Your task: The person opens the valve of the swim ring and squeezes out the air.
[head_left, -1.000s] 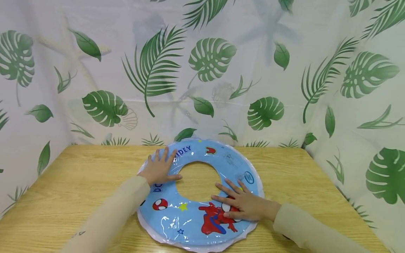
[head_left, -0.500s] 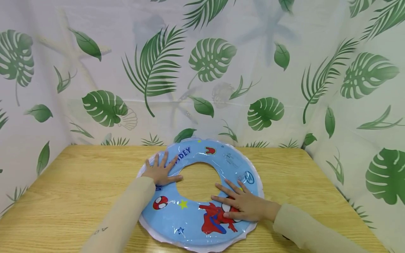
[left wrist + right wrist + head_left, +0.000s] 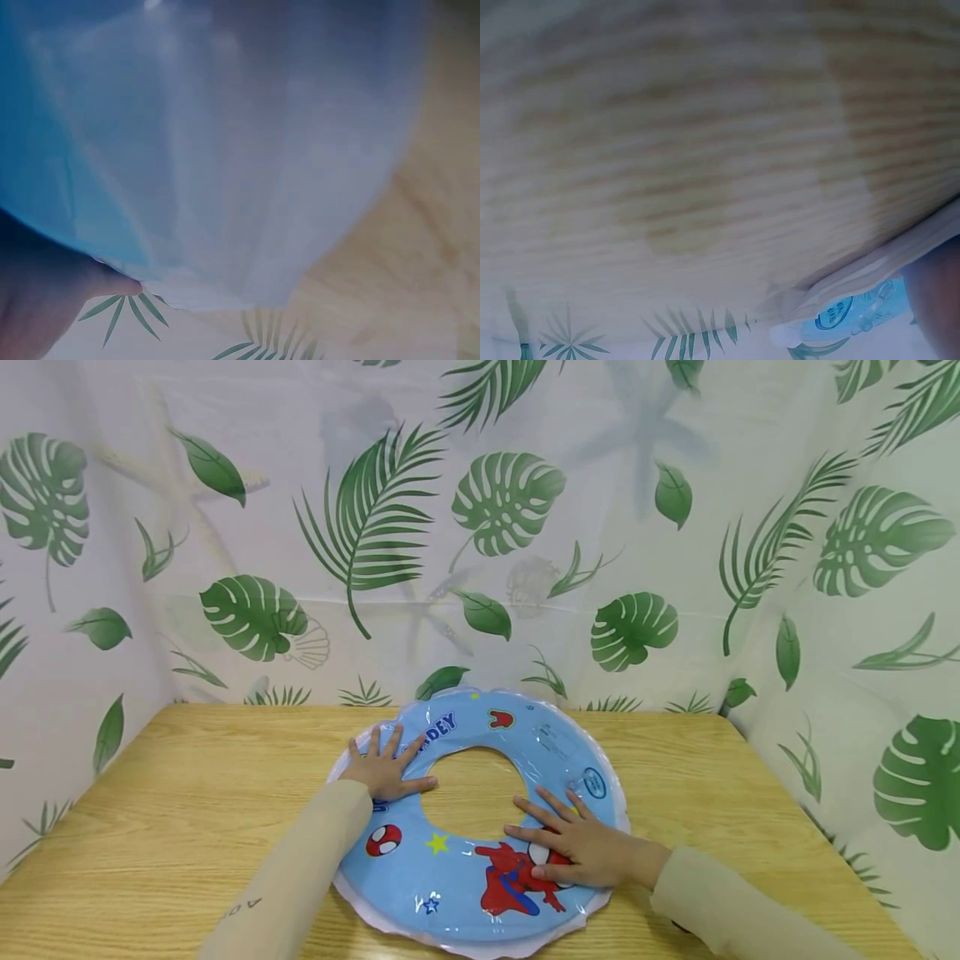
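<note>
A blue inflatable swim ring (image 3: 405,893) with red cartoon figures, a yellow star and a pale wavy edge lies flat on the wooden table. On its left side rests my left hand (image 3: 385,770), fingers spread, thumb reaching to the centre hole. My right hand (image 3: 581,843) lies with straight, spread fingers on the lower right part, over the printed red figure. In the left wrist view the ring's pale edge (image 3: 225,150) fills most of the picture, with part of the left hand (image 3: 45,307) at the lower left. The right wrist view catches a blue piece of the ring (image 3: 855,311).
The wooden table (image 3: 210,793) extends on both sides of the ring. Behind it and at the sides hangs a white curtain (image 3: 540,635) printed with green leaves. Both forearms, in beige sleeves (image 3: 292,877), reach in from the near edge.
My left hand has shifted slightly right and down on the ring, uncovering more of the printed lettering. The right hand stays in the same place on the ring.
</note>
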Motion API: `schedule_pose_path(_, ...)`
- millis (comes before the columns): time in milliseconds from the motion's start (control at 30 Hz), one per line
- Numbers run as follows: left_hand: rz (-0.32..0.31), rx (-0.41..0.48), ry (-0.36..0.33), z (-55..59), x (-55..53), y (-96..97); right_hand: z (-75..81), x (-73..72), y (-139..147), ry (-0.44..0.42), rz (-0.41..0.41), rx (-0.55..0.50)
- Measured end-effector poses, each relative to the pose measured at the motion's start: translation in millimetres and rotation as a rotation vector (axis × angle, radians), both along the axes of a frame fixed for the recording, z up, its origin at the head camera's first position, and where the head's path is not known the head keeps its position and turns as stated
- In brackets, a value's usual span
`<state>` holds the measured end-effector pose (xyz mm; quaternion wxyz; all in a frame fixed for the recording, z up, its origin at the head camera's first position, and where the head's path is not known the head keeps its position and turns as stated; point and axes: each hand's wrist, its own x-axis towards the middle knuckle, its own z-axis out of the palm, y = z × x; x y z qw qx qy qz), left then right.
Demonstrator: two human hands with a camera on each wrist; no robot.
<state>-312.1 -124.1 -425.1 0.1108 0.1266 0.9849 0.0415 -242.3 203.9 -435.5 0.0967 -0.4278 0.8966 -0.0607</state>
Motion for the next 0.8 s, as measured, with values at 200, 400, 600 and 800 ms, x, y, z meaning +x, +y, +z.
schedule_pose_path(200, 0.004, 0.006, -0.001, 1.4, 2.0, 0.6, 4.3, -1.1, -3, -0.019, -0.009, -0.025)
schedule_pose_path(400, 0.011, 0.002, -0.003, 3.8, 4.6, -0.1, 16.4, -11.0, -16, 0.079, -0.008, -0.027)
schedule_pose_path(600, 0.008, 0.002, -0.002, 3.8, 4.9, 0.5, 29.0, -33.3, -37, 0.239, -0.05, -0.079)
schedule_pose_path(800, 0.009, -0.008, -0.01, 5.1, 4.9, 3.4, 33.7, -66.8, -66, 0.289, -0.198, -0.063)
